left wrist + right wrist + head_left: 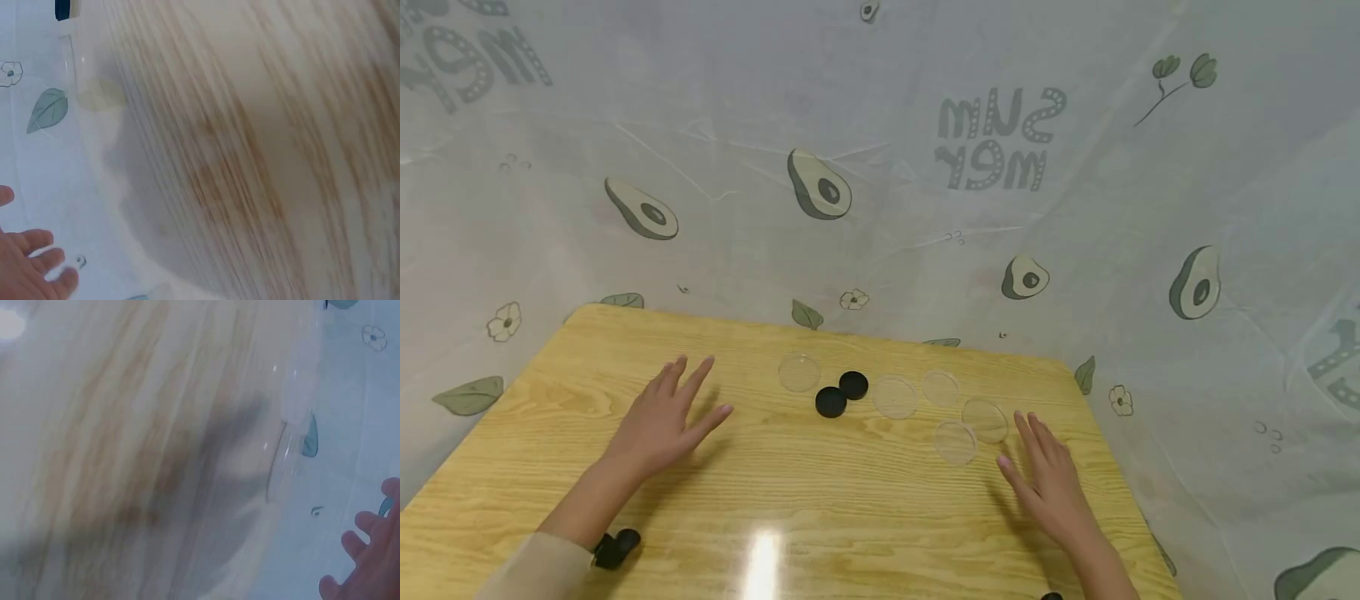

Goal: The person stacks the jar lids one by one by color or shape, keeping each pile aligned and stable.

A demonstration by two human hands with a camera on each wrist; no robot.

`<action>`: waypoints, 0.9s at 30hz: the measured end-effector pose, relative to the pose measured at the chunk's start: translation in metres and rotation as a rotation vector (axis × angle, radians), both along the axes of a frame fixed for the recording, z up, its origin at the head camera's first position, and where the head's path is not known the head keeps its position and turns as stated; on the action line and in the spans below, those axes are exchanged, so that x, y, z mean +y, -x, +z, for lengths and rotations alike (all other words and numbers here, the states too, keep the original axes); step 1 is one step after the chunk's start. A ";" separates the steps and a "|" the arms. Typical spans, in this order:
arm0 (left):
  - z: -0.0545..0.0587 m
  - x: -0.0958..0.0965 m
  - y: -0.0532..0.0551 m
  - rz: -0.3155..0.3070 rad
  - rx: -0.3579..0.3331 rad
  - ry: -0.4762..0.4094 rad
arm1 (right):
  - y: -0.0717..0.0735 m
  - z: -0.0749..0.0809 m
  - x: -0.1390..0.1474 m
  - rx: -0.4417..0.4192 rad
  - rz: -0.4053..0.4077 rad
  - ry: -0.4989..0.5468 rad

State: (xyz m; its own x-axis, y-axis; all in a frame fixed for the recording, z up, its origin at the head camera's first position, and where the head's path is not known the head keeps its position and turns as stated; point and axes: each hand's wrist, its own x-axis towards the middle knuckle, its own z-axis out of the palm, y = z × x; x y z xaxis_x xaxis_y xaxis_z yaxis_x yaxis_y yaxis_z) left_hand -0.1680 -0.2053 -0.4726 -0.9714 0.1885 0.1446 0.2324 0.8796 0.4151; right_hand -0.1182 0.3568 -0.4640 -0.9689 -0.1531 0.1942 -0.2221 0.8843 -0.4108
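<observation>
My left hand (657, 421) hovers over the left part of the wooden table, fingers spread and holding nothing. In the left wrist view its fingertips (51, 257) show at the lower left. Over the right side, my right hand (1051, 479) is also spread and bare, its fingertips close to a clear round dish (984, 421). Another clear dish (955, 442) lies against that one. Farther back are two more, a clear dish (941, 388) and a larger clear dish (895, 397). Two black round discs (831, 402) touch at the middle, with a clear dish (800, 372) to their left.
The yellow wood-grain table (820, 517) ends at a pale curtain (880, 242) printed with avocados and leaves. A black wrist device (617, 548) sits below the left sleeve (542, 567). A bright light reflection shows at the table's front.
</observation>
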 end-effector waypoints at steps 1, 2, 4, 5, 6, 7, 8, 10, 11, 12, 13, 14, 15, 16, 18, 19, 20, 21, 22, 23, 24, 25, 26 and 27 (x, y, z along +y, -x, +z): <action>0.001 0.002 0.001 -0.004 -0.011 -0.022 | 0.001 0.001 -0.001 0.008 0.007 0.007; 0.003 0.005 0.001 -0.008 -0.024 -0.044 | 0.001 0.001 -0.003 0.014 0.014 0.015; 0.005 0.010 0.003 -0.015 -0.046 -0.088 | 0.003 0.003 -0.005 0.019 0.020 0.030; 0.006 0.013 0.004 -0.020 -0.057 -0.106 | 0.004 0.004 -0.006 0.009 0.019 0.041; 0.007 0.017 0.004 -0.027 -0.063 -0.119 | 0.005 0.005 -0.007 -0.004 0.017 0.048; 0.007 0.020 0.005 -0.034 -0.069 -0.133 | 0.006 0.006 -0.008 -0.017 0.013 0.058; 0.007 0.023 0.006 -0.042 -0.075 -0.144 | 0.007 0.007 -0.009 -0.029 0.008 0.069; 0.007 0.029 0.008 -0.057 -0.080 -0.159 | 0.009 0.007 -0.011 -0.048 0.001 0.086; 0.006 0.032 0.009 -0.065 -0.084 -0.164 | 0.009 0.007 -0.012 -0.057 -0.001 0.094; 0.005 0.035 0.010 -0.074 -0.087 -0.170 | 0.010 0.007 -0.013 -0.061 0.002 0.100; 0.004 0.037 0.011 -0.083 -0.089 -0.178 | 0.010 0.006 -0.014 -0.061 0.007 0.109; 0.002 0.040 0.013 -0.092 -0.090 -0.185 | 0.011 0.005 -0.016 -0.063 0.011 0.120; 0.000 0.042 0.014 -0.104 -0.091 -0.194 | 0.011 0.005 -0.018 -0.066 0.017 0.134; -0.002 0.045 0.016 -0.117 -0.092 -0.205 | 0.012 0.004 -0.021 -0.069 0.022 0.146; -0.006 0.050 0.020 -0.142 -0.097 -0.227 | 0.014 0.002 -0.027 -0.080 0.032 0.171; -0.008 0.053 0.022 -0.156 -0.095 -0.239 | 0.015 0.002 -0.031 -0.084 0.037 0.182; -0.009 0.056 0.024 -0.169 -0.095 -0.249 | 0.017 0.001 -0.036 -0.091 0.041 0.193; -0.011 0.059 0.025 -0.182 -0.094 -0.259 | 0.018 0.000 -0.041 -0.096 0.047 0.203; -0.012 0.061 0.026 -0.195 -0.091 -0.269 | 0.020 -0.001 -0.046 -0.102 0.052 0.212; -0.013 0.064 0.028 -0.207 -0.088 -0.277 | 0.022 -0.002 -0.052 -0.107 0.059 0.224; -0.015 0.066 0.028 -0.219 -0.084 -0.286 | 0.024 -0.002 -0.058 -0.115 0.066 0.237; -0.016 0.068 0.029 -0.227 -0.081 -0.293 | 0.027 -0.004 -0.065 -0.122 0.074 0.253; -0.017 0.070 0.030 -0.234 -0.079 -0.298 | 0.029 -0.005 -0.072 -0.129 0.084 0.273; -0.019 0.071 0.031 -0.238 -0.079 -0.305 | 0.031 -0.007 -0.079 -0.136 0.094 0.292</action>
